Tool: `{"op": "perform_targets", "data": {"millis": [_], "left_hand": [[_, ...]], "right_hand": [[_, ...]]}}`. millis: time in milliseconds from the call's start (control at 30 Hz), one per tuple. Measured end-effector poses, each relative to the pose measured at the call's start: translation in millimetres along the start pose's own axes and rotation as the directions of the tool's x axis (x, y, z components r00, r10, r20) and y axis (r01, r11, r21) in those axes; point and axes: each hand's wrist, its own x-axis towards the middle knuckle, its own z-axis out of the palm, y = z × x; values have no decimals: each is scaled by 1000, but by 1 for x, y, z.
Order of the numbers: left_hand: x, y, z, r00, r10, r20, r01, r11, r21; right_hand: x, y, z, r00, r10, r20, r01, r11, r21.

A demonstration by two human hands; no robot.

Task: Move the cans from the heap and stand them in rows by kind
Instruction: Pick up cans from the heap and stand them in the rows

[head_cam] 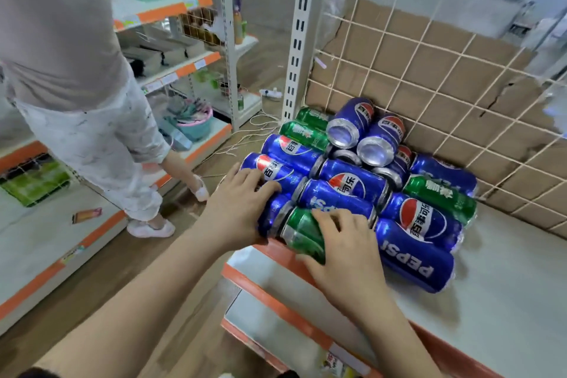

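A heap of blue Pepsi cans and green cans lies on its side at the left end of a white shelf, against the wire back. My left hand is at the heap's left edge, its fingers curled over a blue can there. My right hand grips the green can at the front of the heap, fingers on top and thumb at its near side. No can stands upright.
Cardboard lines the wire grid behind the shelf. The shelf's orange front edge runs below my hands. A person stands in the aisle at the left, beside other stocked shelves. Cords lie on the floor.
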Motion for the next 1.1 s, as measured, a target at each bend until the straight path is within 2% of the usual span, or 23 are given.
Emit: {"op": "perform_targets", "data": {"millis": [100,167,233,333,433,500,600,700,800,933,1100], "left_hand": [[5,-9,3,992,83,-91,-86,996,-26],[7,-15,3,983,127,-129,-134,990,-46],[10,-21,-1,985,137,-103,-145,987,-75],[11,-31,-9,998,48,-49,-57,974,-219],[12,-41,-13,997,1,-74,-39,860,-509],[14,-46,-10,997,-4,-80,-45,802,-596],[10,-45,-6,997,47,-56,-69,859,-508],[8,-48,4,986,114,-122,-149,928,-341],[10,-59,5,982,185,-40,-187,916,-354],[12,-80,6,981,175,80,-96,805,-586],[14,-89,7,975,157,156,16,653,-757]], "right_hand": [[9,-12,11,998,60,29,-54,982,-182],[15,-17,15,995,103,1,-100,972,-213],[17,-19,14,989,143,-33,-147,971,-189],[12,-23,4,976,213,-49,-217,972,-85],[5,-28,-9,942,322,-89,-310,942,131],[3,-29,-16,911,397,-115,-354,893,279],[-1,-32,-19,882,457,-118,-387,844,372],[0,-38,-19,884,457,-104,-397,848,351],[4,-40,-19,893,439,-99,-391,866,311],[10,-39,-12,913,400,-78,-370,894,254],[13,-31,-10,916,399,-36,-371,880,295]]}}
